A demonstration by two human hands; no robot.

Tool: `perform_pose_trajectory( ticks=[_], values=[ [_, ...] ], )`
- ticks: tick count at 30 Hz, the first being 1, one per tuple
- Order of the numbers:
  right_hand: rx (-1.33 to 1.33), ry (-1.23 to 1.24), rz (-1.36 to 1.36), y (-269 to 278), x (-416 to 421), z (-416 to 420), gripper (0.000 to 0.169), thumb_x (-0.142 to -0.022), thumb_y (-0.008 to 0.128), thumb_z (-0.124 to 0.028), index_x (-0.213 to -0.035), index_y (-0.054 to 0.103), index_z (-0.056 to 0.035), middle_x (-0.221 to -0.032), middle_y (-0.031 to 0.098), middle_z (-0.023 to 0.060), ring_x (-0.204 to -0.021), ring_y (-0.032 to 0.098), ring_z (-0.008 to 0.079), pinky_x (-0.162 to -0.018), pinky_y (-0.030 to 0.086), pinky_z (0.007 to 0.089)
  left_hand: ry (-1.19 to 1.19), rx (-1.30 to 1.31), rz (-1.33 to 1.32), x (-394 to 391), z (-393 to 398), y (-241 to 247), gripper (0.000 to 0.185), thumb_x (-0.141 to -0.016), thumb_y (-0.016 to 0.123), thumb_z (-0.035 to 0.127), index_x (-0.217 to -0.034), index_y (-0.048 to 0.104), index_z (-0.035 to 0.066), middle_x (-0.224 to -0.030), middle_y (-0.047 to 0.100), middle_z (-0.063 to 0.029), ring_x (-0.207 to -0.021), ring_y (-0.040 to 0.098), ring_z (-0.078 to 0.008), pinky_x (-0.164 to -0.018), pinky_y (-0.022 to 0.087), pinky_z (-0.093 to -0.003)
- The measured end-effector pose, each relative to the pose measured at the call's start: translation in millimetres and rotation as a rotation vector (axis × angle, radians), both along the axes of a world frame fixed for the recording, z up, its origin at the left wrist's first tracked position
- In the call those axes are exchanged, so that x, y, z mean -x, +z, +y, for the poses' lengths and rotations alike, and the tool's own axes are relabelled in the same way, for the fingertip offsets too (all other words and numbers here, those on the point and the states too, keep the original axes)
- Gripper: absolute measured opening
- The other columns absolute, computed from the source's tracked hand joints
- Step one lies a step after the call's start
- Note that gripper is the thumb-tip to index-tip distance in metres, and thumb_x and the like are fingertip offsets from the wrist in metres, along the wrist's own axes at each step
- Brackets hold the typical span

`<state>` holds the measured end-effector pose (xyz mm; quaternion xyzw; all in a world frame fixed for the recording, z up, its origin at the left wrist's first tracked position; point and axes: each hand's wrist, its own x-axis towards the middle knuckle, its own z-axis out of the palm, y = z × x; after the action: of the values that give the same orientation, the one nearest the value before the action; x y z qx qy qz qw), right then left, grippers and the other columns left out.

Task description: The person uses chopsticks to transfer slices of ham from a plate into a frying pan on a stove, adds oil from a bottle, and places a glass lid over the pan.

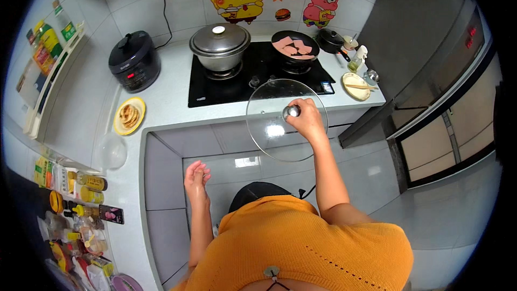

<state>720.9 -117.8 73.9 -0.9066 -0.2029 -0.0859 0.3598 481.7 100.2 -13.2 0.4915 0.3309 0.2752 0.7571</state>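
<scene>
My right hand (pixel 307 118) grips the metal knob of a round glass lid (pixel 266 129), which is held in front of the counter edge, below the gas hob (pixel 258 64). My left hand (pixel 197 178) is raised beside my body with its fingers partly curled and nothing in it. On the right burner sits a black frying pan (pixel 297 57) with several flat pink slices (pixel 301 46) in it, uncovered. A large metal pot (pixel 220 54) with its lid on stands on the left burner.
At left are a black electric cooker (pixel 133 64), a plate of pancakes (pixel 141 111), a clear bowl (pixel 113 151), a phone (pixel 112 214) and several jars. To the right stand a lidded black saucepan (pixel 330 41), an oil bottle (pixel 357 60) and a plate with chopsticks (pixel 352 95).
</scene>
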Motion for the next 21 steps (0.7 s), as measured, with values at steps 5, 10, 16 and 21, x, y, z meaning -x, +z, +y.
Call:
perform_pose_trajectory(
  ticks=[5, 10, 16, 21],
  values=[
    [0.009, -0.122, 0.035, 3.9, -58.7, -46.6, 0.03, -0.061, 0.066, -0.014, -0.09, 0.062, -0.0073, -0.084, 0.054, 0.0121, -0.079, 0.057, 0.0281, -0.071, 0.047, 0.0358, -0.174, -0.011, 0.032, -83.0, -24.5, 4.9, 0.02, -0.087, 0.049, 0.012, -0.106, 0.054, 0.005, -0.094, 0.057, -0.0035, -0.079, 0.055, -0.0106, -0.069, 0.045, -0.0232],
    [-0.003, -0.187, -0.001, -3.6, -128.7, -58.6, 0.032, -0.062, 0.066, -0.014, -0.093, 0.06, -0.0052, -0.087, 0.056, 0.0131, -0.078, 0.057, 0.0282, -0.071, 0.047, 0.0356, -0.272, -0.024, 0.036, -173.0, -18.9, 0.9, 0.02, -0.088, 0.049, 0.013, -0.106, 0.054, 0.006, -0.094, 0.058, -0.0028, -0.079, 0.055, -0.0107, -0.071, 0.044, -0.0239],
    [0.02, -0.213, 0.021, -0.6, -235.8, -40.3, 0.037, -0.061, 0.067, -0.014, -0.096, 0.06, -0.0025, -0.089, 0.057, 0.0152, -0.079, 0.058, 0.0286, -0.073, 0.047, 0.0358, -0.385, 0.008, 0.014, -293.8, 4.5, -24.6, 0.02, -0.087, 0.049, 0.011, -0.105, 0.055, 0.006, -0.094, 0.058, -0.0036, -0.081, 0.055, -0.0126, -0.074, 0.044, -0.0253],
    [0.109, -0.184, -0.004, 2.8, -344.0, -0.1, 0.038, -0.061, 0.068, -0.016, -0.094, 0.061, -0.0002, -0.086, 0.059, 0.0158, -0.078, 0.059, 0.027, -0.072, 0.047, 0.0343, -0.364, -0.008, -0.1, -403.0, 31.8, -34.7, 0.022, -0.084, 0.048, 0.005, -0.105, 0.055, 0.004, -0.095, 0.058, -0.0055, -0.084, 0.056, -0.0155, -0.078, 0.044, -0.0279]
  ],
)
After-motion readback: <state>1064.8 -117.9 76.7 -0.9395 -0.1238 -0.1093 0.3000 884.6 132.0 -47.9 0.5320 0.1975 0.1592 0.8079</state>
